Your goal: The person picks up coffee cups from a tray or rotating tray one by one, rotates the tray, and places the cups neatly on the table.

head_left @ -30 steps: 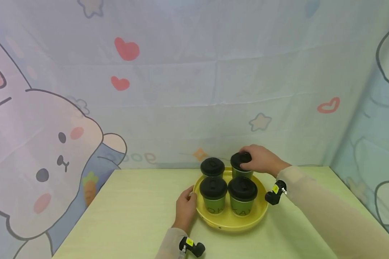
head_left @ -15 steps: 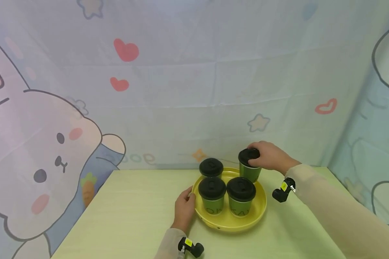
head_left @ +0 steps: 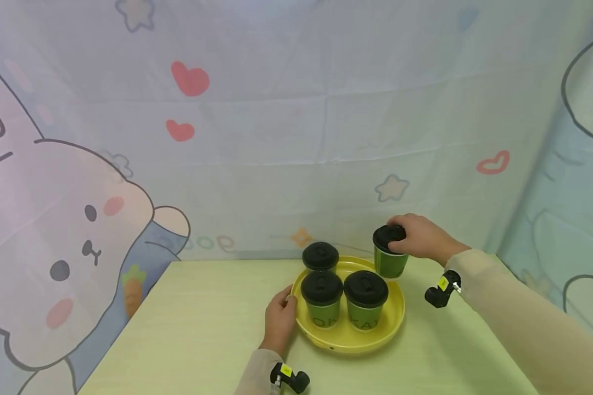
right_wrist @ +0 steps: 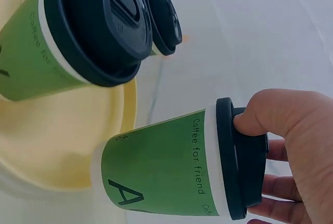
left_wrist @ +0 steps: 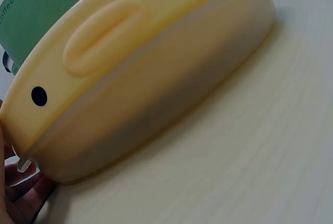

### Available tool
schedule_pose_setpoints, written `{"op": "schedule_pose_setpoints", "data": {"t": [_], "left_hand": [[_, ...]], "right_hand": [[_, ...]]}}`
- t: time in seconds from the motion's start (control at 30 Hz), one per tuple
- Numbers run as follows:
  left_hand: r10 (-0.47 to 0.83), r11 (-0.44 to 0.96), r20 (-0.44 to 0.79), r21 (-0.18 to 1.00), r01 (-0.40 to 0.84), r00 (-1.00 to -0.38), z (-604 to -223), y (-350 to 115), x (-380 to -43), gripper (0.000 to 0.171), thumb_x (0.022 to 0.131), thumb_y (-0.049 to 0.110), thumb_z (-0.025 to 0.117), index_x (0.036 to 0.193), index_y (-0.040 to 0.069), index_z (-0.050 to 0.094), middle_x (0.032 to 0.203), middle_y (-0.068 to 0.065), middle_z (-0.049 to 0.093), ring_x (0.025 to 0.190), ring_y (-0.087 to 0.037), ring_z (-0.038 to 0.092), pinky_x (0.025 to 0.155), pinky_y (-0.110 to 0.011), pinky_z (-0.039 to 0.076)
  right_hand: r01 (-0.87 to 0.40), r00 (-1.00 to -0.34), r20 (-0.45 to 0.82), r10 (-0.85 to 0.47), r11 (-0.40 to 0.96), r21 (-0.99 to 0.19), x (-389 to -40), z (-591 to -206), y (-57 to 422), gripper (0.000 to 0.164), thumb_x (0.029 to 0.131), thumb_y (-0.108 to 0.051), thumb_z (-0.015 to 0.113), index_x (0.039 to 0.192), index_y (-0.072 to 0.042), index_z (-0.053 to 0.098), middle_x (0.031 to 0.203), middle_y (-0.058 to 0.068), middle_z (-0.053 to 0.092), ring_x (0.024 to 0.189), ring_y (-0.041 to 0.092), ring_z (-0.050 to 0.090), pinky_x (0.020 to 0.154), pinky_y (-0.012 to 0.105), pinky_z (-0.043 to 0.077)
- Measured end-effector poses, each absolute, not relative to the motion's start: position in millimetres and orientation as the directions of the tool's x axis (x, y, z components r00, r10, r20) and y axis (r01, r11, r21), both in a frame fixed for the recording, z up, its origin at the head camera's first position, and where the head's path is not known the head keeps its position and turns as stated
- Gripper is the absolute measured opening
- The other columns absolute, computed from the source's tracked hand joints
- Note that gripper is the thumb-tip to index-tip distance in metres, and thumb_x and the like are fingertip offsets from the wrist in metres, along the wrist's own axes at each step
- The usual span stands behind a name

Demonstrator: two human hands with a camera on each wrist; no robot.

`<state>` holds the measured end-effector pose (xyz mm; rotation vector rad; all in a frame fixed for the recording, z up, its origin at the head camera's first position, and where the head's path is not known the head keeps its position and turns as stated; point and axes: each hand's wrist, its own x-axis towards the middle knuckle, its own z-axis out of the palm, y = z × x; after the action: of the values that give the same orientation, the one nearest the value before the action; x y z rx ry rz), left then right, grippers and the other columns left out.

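Observation:
My right hand grips a green paper coffee cup by its black lid, thumb on one side and fingers on the other. The cup hangs over the far right rim of a round yellow tray. In the right wrist view the held cup shows its white base apart from other cups. My left hand holds the tray's left rim, its fingers partly out of sight in the left wrist view. Three more lidded cups stand on the tray: front left, front right and back left.
The tray rests on a pale yellow-green table. A printed cloth with hearts and a rabbit hangs right behind the table's far edge. The tray's front wall carries a raised beak and dot eyes.
The right hand has lifted the back right cup off the tray and carried it to the right, toward the rim. The left hand stays at the tray's left rim.

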<state>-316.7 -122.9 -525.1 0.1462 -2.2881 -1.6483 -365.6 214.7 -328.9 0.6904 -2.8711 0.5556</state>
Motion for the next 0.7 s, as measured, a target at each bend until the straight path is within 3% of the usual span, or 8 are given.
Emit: {"op": "schedule_pose_setpoints", "data": {"t": [0.7], "left_hand": [[-0.266, 0.332, 0.202, 0.937, 0.108, -0.943, -527, -121, -321, 0.038, 0.099, 0.020, 0.053, 0.134, 0.011, 0.067, 0.126, -0.009, 0.067, 0.105, -0.020, 0.062, 0.093, -0.040, 0.049]], "right_hand": [[-0.432, -0.901, 0.198, -0.387, 0.849, -0.303, -361, -337, 262, 0.050, 0.087, -0.023, 0.069, 0.128, 0.006, 0.062, 0.121, 0.025, 0.064, 0.107, 0.041, 0.061, 0.090, 0.057, 0.049]]}}
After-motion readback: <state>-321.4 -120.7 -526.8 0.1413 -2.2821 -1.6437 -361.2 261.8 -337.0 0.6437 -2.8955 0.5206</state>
